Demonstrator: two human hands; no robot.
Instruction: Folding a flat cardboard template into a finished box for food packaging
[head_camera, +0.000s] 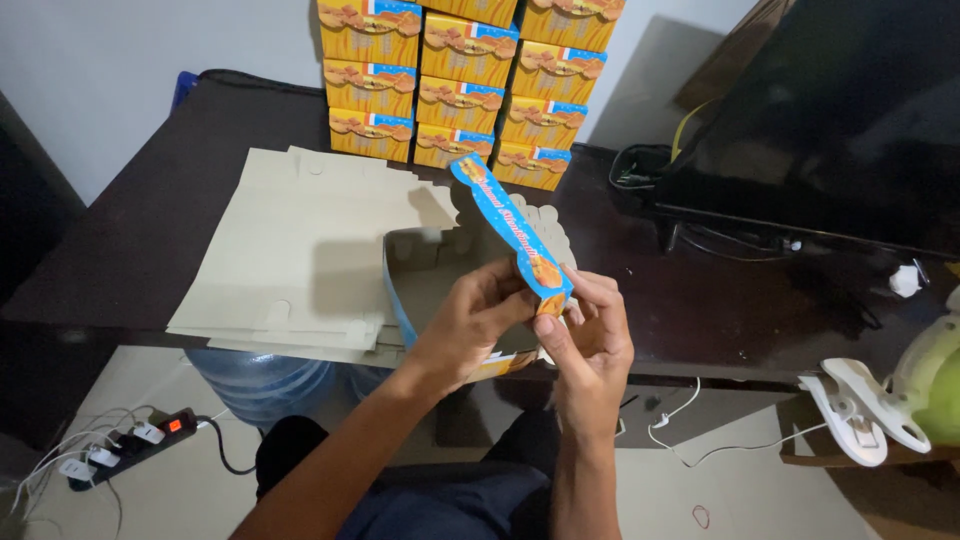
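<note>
Both hands, left hand (470, 320) and right hand (590, 335), pinch the half-folded box (470, 270) over the table (150, 230) edge. Looks like light, bendy cardboard; best gripped near the creases, since the flaps would crumple.

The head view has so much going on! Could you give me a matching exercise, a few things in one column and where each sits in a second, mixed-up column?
Things:
1. half-folded box
2. finished yellow boxes
3. flat cardboard blanks
4. power strip

Places:
A. on the floor, lower left
B. stacked against the wall at the table's far edge
C. lying in a pile on the dark table, left of the hands
D. held between the left hand and the right hand

Pairs: 1-D, 2-B, 3-C, 4-A
</note>
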